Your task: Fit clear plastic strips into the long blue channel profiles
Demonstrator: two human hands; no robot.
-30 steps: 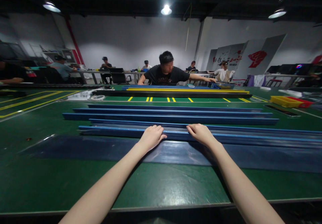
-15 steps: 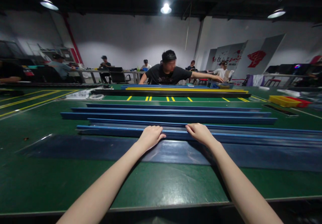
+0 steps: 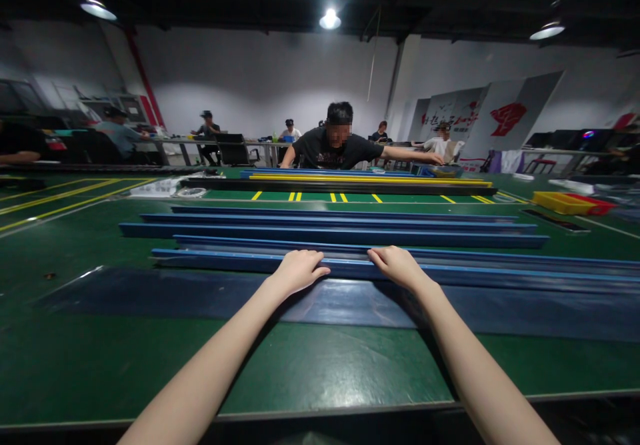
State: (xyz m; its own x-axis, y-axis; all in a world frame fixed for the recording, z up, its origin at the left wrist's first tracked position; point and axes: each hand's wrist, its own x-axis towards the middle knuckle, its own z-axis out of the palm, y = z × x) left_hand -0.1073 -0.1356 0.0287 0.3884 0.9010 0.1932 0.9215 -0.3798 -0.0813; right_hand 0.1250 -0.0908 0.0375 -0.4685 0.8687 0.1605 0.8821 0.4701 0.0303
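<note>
Both of my hands rest on a long blue channel-shaped profile [image 3: 215, 260] that runs crosswise on the green table [image 3: 320, 372]. My left hand [image 3: 300, 270] is closed over its near edge, with the thumb on the near side. To the right, my right hand [image 3: 397, 264] grips the same edge, fingers curled over it. The undersides of the fingers are hidden. Just in front of the profile lies a flat, glossy dark-blue strip [image 3: 165, 295], partly under my wrists. More blue profiles [image 3: 330, 233] lie parallel behind it.
Across the table a co-worker [image 3: 337, 142] leans over yellow strips [image 3: 370, 179] and a black bar [image 3: 320, 185], one arm stretched sideways. Yellow and red trays [image 3: 560, 201] stand at the right, near a flat dark object [image 3: 555, 220]. A plastic-wrapped bundle [image 3: 155, 188] lies back left.
My hands and the blue profile stay in nearly the same place. The co-worker opposite has shifted slightly to the right and lowered the head a little.
</note>
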